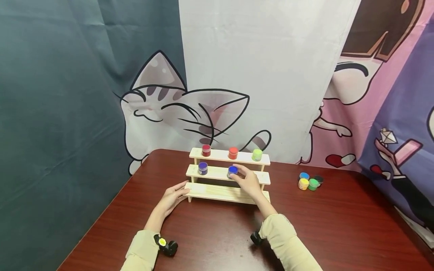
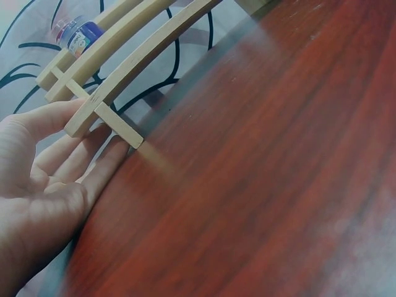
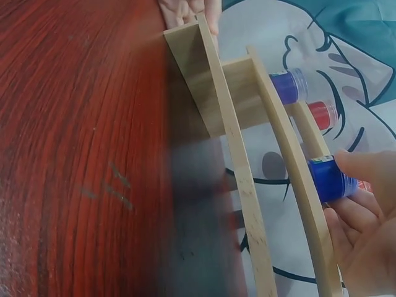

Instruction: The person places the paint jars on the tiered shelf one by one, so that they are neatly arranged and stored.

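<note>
A three-tier wooden display rack stands on the table. My right hand pinches a blue paint jar between thumb and fingers, its base right at the middle shelf. At the rack's left end, my left hand grips the lowest shelf, thumb over the top and the other fingers beside the leg. A purple paint jar sits on the middle shelf's left part. Along the top shelf are a dark red jar, an orange-red jar and a light green jar.
To the right of the rack, a blue-lidded jar, a yellow jar, a green jar and a black jar cluster on the table. A printed curtain hangs behind the table.
</note>
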Demonstrator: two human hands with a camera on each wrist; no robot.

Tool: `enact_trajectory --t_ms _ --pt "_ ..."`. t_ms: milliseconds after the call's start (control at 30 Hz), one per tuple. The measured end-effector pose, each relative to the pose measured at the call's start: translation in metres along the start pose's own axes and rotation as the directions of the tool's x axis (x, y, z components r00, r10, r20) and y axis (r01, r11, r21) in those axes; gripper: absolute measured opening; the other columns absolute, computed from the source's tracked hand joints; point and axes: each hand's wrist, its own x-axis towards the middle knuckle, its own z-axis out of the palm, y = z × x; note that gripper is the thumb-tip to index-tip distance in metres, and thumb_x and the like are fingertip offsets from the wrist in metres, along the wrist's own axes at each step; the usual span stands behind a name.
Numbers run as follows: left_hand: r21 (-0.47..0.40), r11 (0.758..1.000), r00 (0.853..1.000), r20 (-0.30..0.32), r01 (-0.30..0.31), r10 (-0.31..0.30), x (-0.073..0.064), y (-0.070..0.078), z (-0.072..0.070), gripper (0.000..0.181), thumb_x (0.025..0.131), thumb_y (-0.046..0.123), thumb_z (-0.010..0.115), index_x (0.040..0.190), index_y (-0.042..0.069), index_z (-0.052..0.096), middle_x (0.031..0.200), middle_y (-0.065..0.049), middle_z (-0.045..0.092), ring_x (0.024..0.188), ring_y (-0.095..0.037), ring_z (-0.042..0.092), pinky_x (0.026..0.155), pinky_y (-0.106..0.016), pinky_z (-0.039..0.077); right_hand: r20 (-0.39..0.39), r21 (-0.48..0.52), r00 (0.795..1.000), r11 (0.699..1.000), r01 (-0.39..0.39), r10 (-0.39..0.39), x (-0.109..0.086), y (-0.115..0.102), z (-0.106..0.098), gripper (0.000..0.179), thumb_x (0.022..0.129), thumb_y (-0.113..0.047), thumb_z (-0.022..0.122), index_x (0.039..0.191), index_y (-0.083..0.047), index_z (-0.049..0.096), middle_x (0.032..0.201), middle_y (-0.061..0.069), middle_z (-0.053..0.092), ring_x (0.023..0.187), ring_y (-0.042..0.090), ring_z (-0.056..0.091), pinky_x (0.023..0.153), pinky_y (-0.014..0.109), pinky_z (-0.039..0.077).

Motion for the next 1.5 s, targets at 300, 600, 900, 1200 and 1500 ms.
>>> enact_trajectory --t_ms 300,600,900,1200,1500 --pt "-0.01 1.0 1.0 0.003 -0.002 0.002 0.0 0.0 -0.001 0.061 0.095 0.006 0.057 0.149 -0.006 0.032 0.154 -0.026 0.033 0.105 0.001 0.059 0.093 -0.02 0.051 0.086 0.0 0.996 1.0 0.011 -0.011 0.005 -0.001 -0.006 0.046 0.089 -0.017 0.071 0.133 -0.007 0.061 0.125 0.018 0.067 0.117 0.033 0.063 0.096 0.044 0.053" --pt "-0.02 1.0 1.0 0.005 0.004 -0.004 0.0 0.001 0.001 0.061 0.095 0.006 0.057 0.15 -0.005 0.031 0.154 -0.026 0.033 0.105 0.001 0.059 0.093 -0.02 0.051 0.141 0.023 0.99 1.0 -0.002 -0.001 0.006 0.004 -0.011 0.058 0.09 -0.02 0.07 0.143 -0.011 0.05 0.135 0.017 0.061 0.117 0.031 0.061 0.097 0.043 0.052" --pt "-0.028 1.0 1.0 0.009 -0.001 0.001 0.0 0.001 0.001 0.06 0.096 0.005 0.056 0.149 -0.006 0.031 0.153 -0.028 0.033 0.103 0.002 0.059 0.091 -0.019 0.051 0.072 0.191 0.997 0.982 0.008 -0.023 0.002 0.01 -0.019 0.047 0.094 -0.01 0.064 0.138 -0.001 0.052 0.132 0.025 0.06 0.119 0.038 0.059 0.092 0.029 0.055" --pt "-0.017 1.0 1.0 0.008 0.005 -0.005 0.0 0.001 0.0 0.061 0.096 0.005 0.056 0.15 -0.006 0.031 0.153 -0.028 0.033 0.103 0.002 0.06 0.09 -0.018 0.051 -0.039 0.225 0.999 0.974 0.001 0.008 -0.005 0.01 -0.033 0.034 0.095 -0.007 0.061 0.128 0.002 0.061 0.127 0.023 0.064 0.109 0.024 0.065 0.081 0.018 0.055" --pt "-0.008 1.0 1.0 0.003 0.012 -0.012 0.0 0.002 0.0 0.061 0.095 0.006 0.057 0.15 -0.005 0.031 0.154 -0.026 0.034 0.104 0.001 0.06 0.093 -0.02 0.051 -0.124 0.246 0.992 0.968 0.043 -0.012 -0.015 0.016 -0.057 0.029 0.095 -0.007 0.06 0.121 0.006 0.064 0.119 0.028 0.066 0.085 -0.008 0.062 0.077 0.011 0.052"
